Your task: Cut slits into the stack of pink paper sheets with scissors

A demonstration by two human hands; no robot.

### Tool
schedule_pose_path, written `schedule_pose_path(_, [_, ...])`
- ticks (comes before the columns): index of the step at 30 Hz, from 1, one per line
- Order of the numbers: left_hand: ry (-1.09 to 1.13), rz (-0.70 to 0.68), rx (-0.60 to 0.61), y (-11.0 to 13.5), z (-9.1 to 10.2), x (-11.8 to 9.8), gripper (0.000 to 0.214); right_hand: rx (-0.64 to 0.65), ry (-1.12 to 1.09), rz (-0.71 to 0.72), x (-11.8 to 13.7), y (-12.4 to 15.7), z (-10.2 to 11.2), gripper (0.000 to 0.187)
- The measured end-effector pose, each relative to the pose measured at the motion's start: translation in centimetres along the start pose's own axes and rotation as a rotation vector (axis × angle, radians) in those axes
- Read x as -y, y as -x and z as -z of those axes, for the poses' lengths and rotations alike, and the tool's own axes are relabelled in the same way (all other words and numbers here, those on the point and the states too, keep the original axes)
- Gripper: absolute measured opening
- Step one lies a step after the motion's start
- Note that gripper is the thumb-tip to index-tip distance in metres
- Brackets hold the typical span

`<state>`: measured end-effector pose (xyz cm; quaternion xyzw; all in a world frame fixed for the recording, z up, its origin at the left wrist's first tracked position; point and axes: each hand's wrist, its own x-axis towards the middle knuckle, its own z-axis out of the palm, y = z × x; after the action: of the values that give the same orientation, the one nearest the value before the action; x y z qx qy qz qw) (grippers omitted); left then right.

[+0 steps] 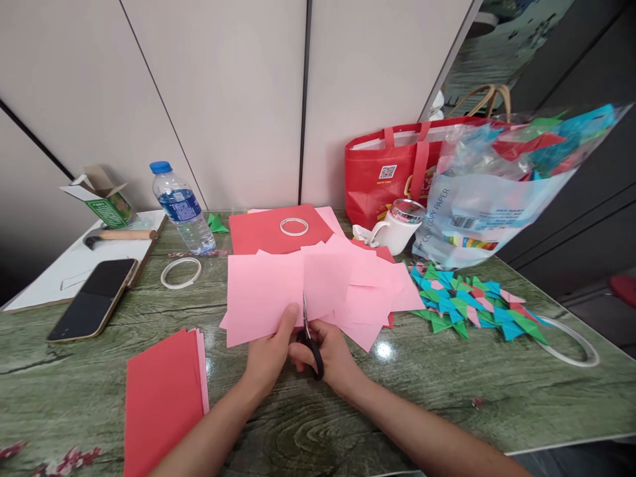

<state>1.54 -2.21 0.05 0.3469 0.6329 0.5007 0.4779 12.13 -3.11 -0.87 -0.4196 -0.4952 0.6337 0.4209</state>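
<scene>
My left hand (271, 354) pinches the near edge of a pink paper sheet (263, 295), thumb on top, holding it up over the green table (422, 391). My right hand (328, 354) grips black-handled scissors (311, 338), fingers through the handles. The blades point away from me and sit in a cut running up the middle of the sheet. Several cut pink pieces (368, 285) lie just behind and to the right of the sheet.
A stack of red and pink sheets (163, 397) lies near left. Farther left are a phone (94, 298), tape rings (180, 271), a water bottle (181, 209) and a hammer (119, 235). Folded paper pieces (472, 305), a white mug (397, 228), a plastic bag (497, 179) and a red tote (392, 169) stand right.
</scene>
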Motion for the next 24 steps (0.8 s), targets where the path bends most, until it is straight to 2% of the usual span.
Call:
schedule_pose_path(3, [0.082, -0.016, -0.094, -0.9, 0.0, -0.7, 0.034, 0.095, 0.045, 0.001, 0.2, 0.1, 0.2, 0.042])
schedule_pose_path(6, [0.418, -0.124, -0.03, -2.1, 0.0, -1.5, 0.029, 0.186, 0.202, -0.003, 0.6, 0.2, 0.6, 0.047])
schedule_pose_path(8, [0.518, -0.123, -0.014, -2.8, 0.2, -1.8, 0.026, 0.153, 0.471, 0.019, 1.2, 0.3, 1.1, 0.045])
schedule_pose_path(10, [0.509, -0.081, 0.003, -3.3, 0.4, -1.8, 0.027, 0.03, 0.874, 0.04, 2.0, 0.5, 1.8, 0.041])
schedule_pose_path(12, [0.493, -0.062, 0.032, -3.5, 0.6, -1.6, 0.029, -0.087, 1.223, -0.022, 2.7, 0.7, 2.4, 0.046])
schedule_pose_path(14, [0.518, -0.064, 0.059, -3.6, 0.6, -1.4, 0.029, -0.069, 1.41, -0.079, 3.1, 1.2, 2.8, 0.044])
schedule_pose_path(19, [0.503, -0.015, 0.143, -3.5, 0.4, -1.2, 0.033, 0.091, 1.533, -0.001, 3.3, 2.0, 2.8, 0.042])
schedule_pose_path(21, [0.449, 0.012, 0.153, -3.6, 0.4, -1.0, 0.037, 0.068, 1.566, 0.09, 3.1, 2.0, 2.6, 0.04])
schedule_pose_path(24, [0.401, 0.006, 0.192, -3.7, 0.4, -0.5, 0.04, -0.045, 1.546, 0.306, 2.2, 3.2, 2.7, 0.029])
